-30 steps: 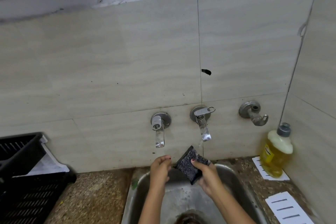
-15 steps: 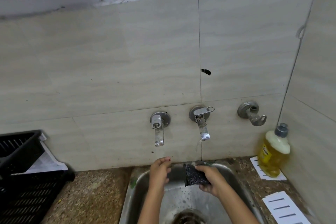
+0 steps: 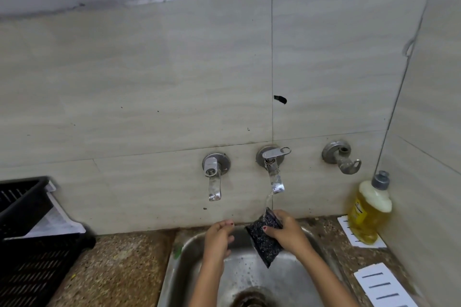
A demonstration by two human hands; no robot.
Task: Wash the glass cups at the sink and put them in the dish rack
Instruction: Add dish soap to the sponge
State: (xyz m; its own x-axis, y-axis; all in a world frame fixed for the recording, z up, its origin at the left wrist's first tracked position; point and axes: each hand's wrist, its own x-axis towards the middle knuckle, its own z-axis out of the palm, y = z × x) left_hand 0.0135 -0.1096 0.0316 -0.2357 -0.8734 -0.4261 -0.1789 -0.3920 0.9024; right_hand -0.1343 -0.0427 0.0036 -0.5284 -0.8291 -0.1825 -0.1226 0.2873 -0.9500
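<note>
Right hand (image 3: pixel 287 234) tight around dark scrubber (image 3: pixel 264 248)

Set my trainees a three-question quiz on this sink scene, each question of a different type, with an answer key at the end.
1. True or false: the right hand holds a glass cup.
2. Fill in: the black dish rack stands to the ____ of the sink.
3. The yellow soap bottle stands: A in the sink; B right of the sink; C inside the rack.
Key: 1 false, it grips the dark scrub pad; 2 left; 3 B.
</note>
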